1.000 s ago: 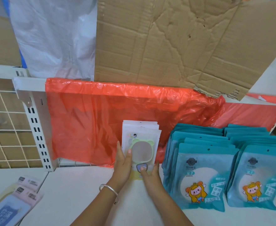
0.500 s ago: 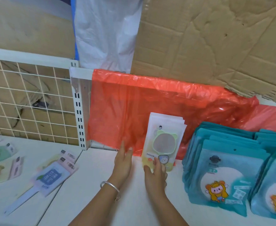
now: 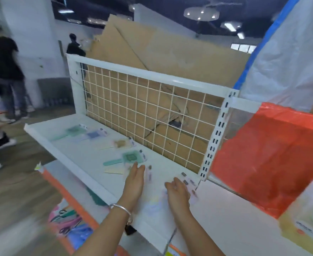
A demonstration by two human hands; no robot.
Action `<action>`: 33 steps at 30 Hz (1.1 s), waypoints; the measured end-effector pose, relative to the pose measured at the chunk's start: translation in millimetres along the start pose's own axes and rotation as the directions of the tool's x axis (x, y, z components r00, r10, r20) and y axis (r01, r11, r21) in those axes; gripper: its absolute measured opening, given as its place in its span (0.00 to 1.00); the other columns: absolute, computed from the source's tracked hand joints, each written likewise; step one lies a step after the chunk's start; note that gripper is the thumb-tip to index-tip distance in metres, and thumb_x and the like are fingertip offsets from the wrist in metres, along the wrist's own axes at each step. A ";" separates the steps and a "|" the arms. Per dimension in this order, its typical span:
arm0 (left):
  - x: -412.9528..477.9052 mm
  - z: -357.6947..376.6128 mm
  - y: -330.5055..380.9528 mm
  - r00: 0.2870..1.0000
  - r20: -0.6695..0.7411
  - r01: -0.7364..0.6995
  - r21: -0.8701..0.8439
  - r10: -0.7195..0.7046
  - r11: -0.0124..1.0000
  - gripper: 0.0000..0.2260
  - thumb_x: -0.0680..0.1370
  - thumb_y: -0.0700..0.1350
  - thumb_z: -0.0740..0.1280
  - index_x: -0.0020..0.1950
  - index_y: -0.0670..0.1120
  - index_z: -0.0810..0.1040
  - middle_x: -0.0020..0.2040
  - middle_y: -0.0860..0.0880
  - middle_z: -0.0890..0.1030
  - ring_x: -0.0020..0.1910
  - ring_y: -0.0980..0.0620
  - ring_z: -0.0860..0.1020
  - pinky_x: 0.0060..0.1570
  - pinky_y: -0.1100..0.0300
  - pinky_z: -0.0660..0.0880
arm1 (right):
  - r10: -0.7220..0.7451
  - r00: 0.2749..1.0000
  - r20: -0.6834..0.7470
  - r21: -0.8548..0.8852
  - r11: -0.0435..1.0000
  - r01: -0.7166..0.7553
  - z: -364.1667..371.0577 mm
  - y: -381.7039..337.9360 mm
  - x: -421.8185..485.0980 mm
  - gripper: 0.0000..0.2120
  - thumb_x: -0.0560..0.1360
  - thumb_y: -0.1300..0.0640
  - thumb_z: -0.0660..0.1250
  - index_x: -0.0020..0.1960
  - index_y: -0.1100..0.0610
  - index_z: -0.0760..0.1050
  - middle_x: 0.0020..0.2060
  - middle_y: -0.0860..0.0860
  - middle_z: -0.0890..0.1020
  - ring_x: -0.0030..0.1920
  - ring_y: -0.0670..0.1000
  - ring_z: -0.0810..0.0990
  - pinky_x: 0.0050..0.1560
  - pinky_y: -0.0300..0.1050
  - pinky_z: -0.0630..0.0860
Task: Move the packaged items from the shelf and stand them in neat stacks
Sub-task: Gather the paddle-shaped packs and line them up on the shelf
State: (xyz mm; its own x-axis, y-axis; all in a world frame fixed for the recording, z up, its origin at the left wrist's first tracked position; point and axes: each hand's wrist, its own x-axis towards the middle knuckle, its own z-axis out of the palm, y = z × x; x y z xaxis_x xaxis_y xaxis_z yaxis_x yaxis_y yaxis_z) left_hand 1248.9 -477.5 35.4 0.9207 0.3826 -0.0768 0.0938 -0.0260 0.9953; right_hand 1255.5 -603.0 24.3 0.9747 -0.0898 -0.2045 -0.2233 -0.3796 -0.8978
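Loose packets (image 3: 131, 157) lying flat on shelf (image 3: 81, 156) below wire grid (image 3: 152, 115). Empty left hand (image 3: 135, 180) hovering below grid centre, fingers straight. Then right hand (image 3: 177, 193) hovering under grid's right corner; blur, grip unclear. Best: sliding packets together, edges squared, before lifting.

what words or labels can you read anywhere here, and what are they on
None can be read; the whole frame is motion-blurred.
yellow pack, far right: a line of dark print, too blurred to read.
green pack on the shelf: printed label, blurred.
other flat packs on the shelf: end labels too small and blurred.
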 end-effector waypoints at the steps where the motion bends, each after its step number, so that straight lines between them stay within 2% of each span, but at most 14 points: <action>1: 5.9 -21.0 1.3 1.000 -0.024 -0.002 -0.003 0.002 1.000 0.22 0.82 0.48 0.54 0.76 0.48 0.58 0.72 0.53 0.64 0.71 0.55 0.63 0.64 0.63 0.57 | -0.013 1.000 0.020 0.018 1.000 0.013 19.4 -8.9 2.3 0.26 0.73 0.46 0.61 0.70 0.53 0.68 0.68 0.53 0.70 0.69 0.57 0.66 0.69 0.53 0.62; 2: 12.2 -41.7 2.6 0.999 -0.049 -0.001 -0.004 0.001 1.000 0.22 0.82 0.48 0.54 0.76 0.48 0.58 0.71 0.55 0.65 0.70 0.55 0.64 0.64 0.63 0.58 | -0.030 0.999 0.037 0.036 0.999 0.029 38.3 -18.7 3.9 0.24 0.76 0.49 0.61 0.71 0.54 0.67 0.69 0.53 0.70 0.69 0.56 0.66 0.69 0.53 0.62; 4: 28.1 -82.9 1.9 0.996 -0.092 0.004 0.011 -0.003 1.000 0.22 0.82 0.48 0.55 0.76 0.48 0.58 0.75 0.53 0.62 0.73 0.54 0.60 0.68 0.62 0.55 | -0.060 0.995 0.075 0.111 0.992 0.052 74.0 -37.7 7.8 0.21 0.77 0.54 0.61 0.69 0.56 0.69 0.65 0.52 0.73 0.66 0.55 0.69 0.67 0.52 0.64; 7: 52.5 -138.4 2.4 0.990 -0.140 0.002 0.040 0.004 0.999 0.23 0.82 0.49 0.55 0.76 0.47 0.58 0.76 0.51 0.59 0.75 0.53 0.57 0.71 0.60 0.52 | -0.062 0.991 0.120 0.246 0.969 0.031 118.4 -64.2 11.0 0.15 0.73 0.52 0.62 0.56 0.60 0.75 0.46 0.49 0.77 0.51 0.54 0.75 0.51 0.47 0.69; 8: 60.2 -154.4 2.5 0.988 -0.154 0.000 0.045 0.007 0.999 0.23 0.82 0.49 0.54 0.76 0.47 0.58 0.76 0.51 0.59 0.75 0.52 0.57 0.71 0.60 0.52 | -0.053 0.990 0.130 0.278 0.960 0.015 131.8 -72.2 11.9 0.16 0.71 0.51 0.62 0.53 0.59 0.75 0.46 0.50 0.77 0.51 0.54 0.75 0.50 0.47 0.69; 12: 86.2 -206.5 3.9 0.983 -0.186 0.019 0.055 -0.008 0.998 0.23 0.82 0.49 0.54 0.77 0.47 0.57 0.77 0.51 0.59 0.75 0.52 0.57 0.71 0.59 0.52 | -0.004 0.988 0.157 0.374 0.926 -0.056 184.6 -97.1 20.3 0.21 0.76 0.56 0.63 0.68 0.59 0.70 0.63 0.51 0.74 0.62 0.54 0.72 0.63 0.48 0.67; 15: 102.9 -232.6 2.7 0.981 -0.186 0.060 0.025 -0.054 0.998 0.23 0.82 0.49 0.54 0.76 0.48 0.58 0.76 0.52 0.59 0.75 0.51 0.58 0.72 0.57 0.53 | 0.036 0.971 0.238 0.392 0.911 -0.130 218.4 -112.7 25.4 0.23 0.76 0.56 0.63 0.70 0.58 0.68 0.66 0.52 0.72 0.65 0.55 0.70 0.65 0.50 0.65; 17: 118.2 -246.9 0.5 0.979 -0.190 0.076 0.003 -0.074 0.997 0.23 0.81 0.49 0.55 0.76 0.48 0.58 0.76 0.53 0.59 0.74 0.51 0.59 0.73 0.56 0.54 | 0.048 0.962 0.269 0.420 0.893 -0.162 236.4 -123.6 31.8 0.19 0.77 0.56 0.62 0.67 0.59 0.70 0.63 0.52 0.73 0.63 0.54 0.71 0.61 0.48 0.66; 21: 151.7 -265.4 -1.8 0.973 -0.199 0.107 -0.044 -0.114 0.993 0.23 0.81 0.50 0.56 0.75 0.49 0.60 0.75 0.52 0.63 0.73 0.49 0.63 0.73 0.49 0.59 | 0.081 0.948 0.308 0.415 0.885 -0.210 265.3 -142.5 57.4 0.01 0.76 0.56 0.63 0.47 0.53 0.73 0.47 0.49 0.75 0.53 0.51 0.73 0.51 0.45 0.67; 23: 170.5 -271.4 -2.5 0.971 -0.198 0.128 -0.041 -0.134 0.991 0.22 0.80 0.49 0.56 0.74 0.49 0.62 0.74 0.51 0.65 0.72 0.49 0.64 0.72 0.49 0.60 | 0.113 0.941 0.318 0.414 0.877 -0.245 279.6 -151.6 75.5 0.03 0.76 0.55 0.64 0.44 0.52 0.72 0.44 0.48 0.75 0.51 0.51 0.74 0.47 0.45 0.69; 28: 235.7 -284.1 -4.4 0.966 -0.217 0.137 -0.025 -0.140 0.990 0.20 0.80 0.47 0.58 0.72 0.45 0.68 0.72 0.48 0.68 0.70 0.46 0.67 0.71 0.48 0.62 | 0.188 0.932 0.311 0.444 0.838 -0.318 317.0 -169.8 131.5 0.04 0.75 0.55 0.65 0.44 0.55 0.73 0.42 0.51 0.74 0.43 0.49 0.74 0.38 0.43 0.69; 30: 265.2 -287.6 0.2 0.961 -0.217 0.167 -0.037 -0.171 0.985 0.16 0.80 0.47 0.58 0.67 0.47 0.73 0.69 0.45 0.71 0.66 0.45 0.70 0.70 0.47 0.63 | 0.208 0.925 0.317 0.438 0.833 -0.338 330.7 -178.0 154.2 0.03 0.75 0.56 0.65 0.45 0.56 0.73 0.39 0.52 0.73 0.39 0.50 0.72 0.35 0.42 0.67; 32: 293.5 -289.3 5.8 0.962 -0.211 0.173 -0.032 -0.176 0.984 0.10 0.79 0.47 0.58 0.50 0.51 0.79 0.61 0.43 0.77 0.56 0.47 0.74 0.66 0.49 0.67 | 0.236 0.922 0.306 0.404 0.845 -0.350 343.3 -183.9 176.7 0.02 0.75 0.58 0.65 0.44 0.56 0.74 0.36 0.52 0.71 0.36 0.50 0.69 0.34 0.41 0.65; 33: 306.9 -290.8 9.0 0.964 -0.214 0.156 -0.023 -0.157 0.987 0.09 0.79 0.48 0.59 0.43 0.52 0.78 0.56 0.44 0.78 0.52 0.47 0.74 0.62 0.50 0.69 | 0.241 0.921 0.305 0.387 0.853 -0.351 349.8 -186.5 188.7 0.03 0.74 0.60 0.64 0.42 0.57 0.74 0.34 0.53 0.70 0.33 0.50 0.68 0.33 0.41 0.63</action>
State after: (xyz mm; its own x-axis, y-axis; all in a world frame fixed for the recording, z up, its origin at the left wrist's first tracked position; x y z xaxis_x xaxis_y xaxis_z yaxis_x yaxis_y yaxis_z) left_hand 1422.2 -91.8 38.3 0.7916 0.5710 -0.2178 0.2279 0.0549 0.9721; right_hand 1482.1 -227.1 16.8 0.8454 0.1069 -0.5234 -0.5312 0.0646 -0.8448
